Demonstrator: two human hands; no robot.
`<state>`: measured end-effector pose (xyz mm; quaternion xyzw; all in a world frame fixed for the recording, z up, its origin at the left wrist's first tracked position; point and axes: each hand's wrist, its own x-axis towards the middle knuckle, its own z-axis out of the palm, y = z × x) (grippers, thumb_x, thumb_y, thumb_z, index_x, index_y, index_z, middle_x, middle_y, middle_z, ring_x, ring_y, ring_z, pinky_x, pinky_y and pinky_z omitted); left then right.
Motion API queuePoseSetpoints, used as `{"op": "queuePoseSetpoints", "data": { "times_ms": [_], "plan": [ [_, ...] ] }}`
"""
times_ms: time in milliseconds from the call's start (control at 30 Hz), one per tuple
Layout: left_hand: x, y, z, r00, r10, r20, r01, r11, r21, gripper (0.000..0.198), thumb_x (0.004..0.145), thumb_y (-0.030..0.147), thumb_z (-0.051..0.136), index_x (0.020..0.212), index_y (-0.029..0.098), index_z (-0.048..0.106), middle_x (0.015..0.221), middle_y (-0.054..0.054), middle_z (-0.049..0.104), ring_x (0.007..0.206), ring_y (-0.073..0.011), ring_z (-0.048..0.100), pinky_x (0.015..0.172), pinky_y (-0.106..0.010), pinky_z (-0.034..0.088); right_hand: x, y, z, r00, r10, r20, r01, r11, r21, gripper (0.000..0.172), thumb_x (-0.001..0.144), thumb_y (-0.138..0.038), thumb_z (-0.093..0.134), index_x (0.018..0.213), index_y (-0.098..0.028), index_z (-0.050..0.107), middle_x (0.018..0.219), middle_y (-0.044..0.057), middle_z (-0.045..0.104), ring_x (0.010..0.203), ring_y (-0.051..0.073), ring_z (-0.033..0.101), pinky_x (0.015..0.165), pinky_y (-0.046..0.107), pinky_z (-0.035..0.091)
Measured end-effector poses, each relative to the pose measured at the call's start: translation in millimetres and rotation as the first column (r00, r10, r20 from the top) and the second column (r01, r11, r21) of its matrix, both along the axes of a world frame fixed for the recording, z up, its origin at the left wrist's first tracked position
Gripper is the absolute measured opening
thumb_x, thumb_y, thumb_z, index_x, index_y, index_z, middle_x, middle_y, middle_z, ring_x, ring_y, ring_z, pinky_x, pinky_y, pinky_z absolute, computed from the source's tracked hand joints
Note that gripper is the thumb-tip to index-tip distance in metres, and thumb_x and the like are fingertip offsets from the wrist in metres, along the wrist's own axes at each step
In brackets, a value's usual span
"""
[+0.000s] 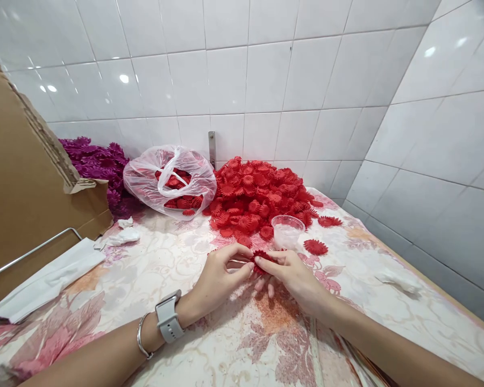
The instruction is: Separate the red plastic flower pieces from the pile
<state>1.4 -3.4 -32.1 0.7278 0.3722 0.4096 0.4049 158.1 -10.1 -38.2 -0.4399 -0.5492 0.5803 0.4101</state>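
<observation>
Between my two hands is a small dark red artificial flower, pinched at its edges above the tablecloth. My left hand grips its left side with thumb and fingers. From the right, my right hand presses its thumb or a finger onto the flower, the other fingers curled beneath. The flower's underside is hidden by the fingers. Just behind my right hand stands a clear plastic cup with something whitish in it. A big heap of red flowers lies beyond, and one loose red flower rests right of the cup.
A clear plastic bag of red flowers sits left of the heap, with purple flowers behind it. A cardboard box stands at left, near crumpled tissue and a folded white cloth. The tiled wall closes off the back.
</observation>
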Motion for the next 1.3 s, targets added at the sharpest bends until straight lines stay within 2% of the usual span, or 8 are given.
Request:
{"op": "queuePoseSetpoints", "data": {
  "times_ms": [100, 233, 333, 667, 933, 1067, 1133, 1300],
  "plan": [
    [0, 1, -0.1, 1.0, 0.013, 0.001, -0.013, 1.0, -0.003, 0.014, 0.077, 0.018, 0.053, 0.088, 0.014, 0.061, 0.088, -0.004, 0.065, 0.08, -0.0155, 0.063, 0.074, -0.027, 0.052, 0, 2, 0.0, 0.999, 0.044, 0.018, -0.044, 0.999, -0.02, 0.029, 0.074, -0.041, 0.055, 0.07, -0.012, 0.059, 0.05, 0.005, 0.065, 0.04, 0.012, 0.058, 0.034, 0.018, 0.037],
    [-1, 1, -1.1, 0.999, 0.035, 0.005, -0.035, 0.999, -0.027, 0.011, 0.077, 0.019, 0.054, 0.085, 0.015, 0.061, 0.086, -0.004, 0.065, 0.077, -0.0159, 0.063, 0.073, -0.029, 0.052, 1, 5, -3.0, 0.994, 0.105, 0.031, -0.105, 0.994, -0.022, 0.027, 0.076, -0.039, 0.051, 0.074, -0.013, 0.058, 0.051, 0.003, 0.065, 0.032, 0.007, 0.049, 0.032, 0.016, 0.033],
    [-1, 1, -2.3, 1.0, 0.016, 0.023, -0.015, 0.999, -0.051, 0.01, 0.078, 0.02, 0.052, 0.084, 0.015, 0.06, 0.083, -0.003, 0.065, 0.073, -0.0148, 0.064, 0.07, -0.027, 0.052, 2, 7, -5.9, 0.992, 0.123, 0.026, -0.123, 0.992, 0.004, 0.032, 0.075, -0.044, 0.053, 0.073, -0.012, 0.059, 0.05, 0.003, 0.064, 0.034, 0.009, 0.052, 0.032, 0.017, 0.034],
    [0, 1, -2.9, 0.996, -0.038, 0.084, 0.053, 0.983, -0.177, 0.011, 0.076, 0.022, 0.057, 0.085, 0.015, 0.057, 0.085, -0.005, 0.066, 0.078, -0.0174, 0.065, 0.071, -0.03, 0.053, 4, 5, -0.5, 0.997, 0.028, 0.071, -0.025, 0.999, -0.037, 0.034, 0.072, -0.043, 0.059, 0.059, -0.011, 0.06, 0.047, 0.003, 0.062, 0.032, 0.008, 0.052, 0.029, 0.015, 0.031],
    [0, -4, -2.9, 0.968, -0.171, 0.183, 0.21, 0.952, -0.223, 0.017, 0.075, 0.023, 0.062, 0.087, 0.015, 0.054, 0.081, -0.004, 0.067, 0.074, -0.0177, 0.065, 0.072, -0.031, 0.051, 0, 2, 0.7, 0.994, -0.028, 0.106, 0.03, 0.999, -0.014, 0.042, 0.07, -0.05, 0.06, 0.051, -0.013, 0.054, 0.04, -0.001, 0.055, 0.029, 0.005, 0.045, 0.029, 0.015, 0.024],
    [-2, 0, -3.7, 0.987, -0.083, 0.137, 0.109, 0.975, -0.195, 0.013, 0.079, 0.028, 0.057, 0.08, 0.015, 0.058, 0.078, -0.003, 0.064, 0.071, -0.0143, 0.061, 0.066, -0.025, 0.047, 1, 3, -1.2, 0.996, 0.043, 0.074, -0.042, 0.999, -0.014, 0.044, 0.072, -0.056, 0.056, 0.062, -0.013, 0.055, 0.045, -0.001, 0.058, 0.031, 0.005, 0.047, 0.028, 0.014, 0.022],
    [-2, 3, -4.8, 0.983, -0.024, 0.183, 0.072, 0.963, -0.26, 0.014, 0.077, 0.029, 0.058, 0.075, 0.015, 0.057, 0.073, -0.002, 0.062, 0.067, -0.0129, 0.059, 0.063, -0.023, 0.045, 1, 5, -2.1, 0.995, 0.087, 0.044, -0.086, 0.996, -0.019, 0.041, 0.072, -0.053, 0.057, 0.066, -0.013, 0.056, 0.049, 0.001, 0.061, 0.034, 0.006, 0.051, 0.029, 0.014, 0.025],
    [0, 7, -8.0, 0.893, 0.1, 0.438, 0.157, 0.844, -0.513, 0.016, 0.07, 0.026, 0.061, 0.065, 0.016, 0.05, 0.062, 0.002, 0.056, 0.058, -0.0112, 0.057, 0.064, -0.025, 0.045, 0, 10, -5.2, 0.989, 0.116, -0.091, -0.124, 0.988, -0.095, 0.038, 0.07, -0.049, 0.06, 0.072, -0.011, 0.057, 0.052, 0.004, 0.063, 0.037, 0.011, 0.056, 0.035, 0.018, 0.041]
  ]
}}
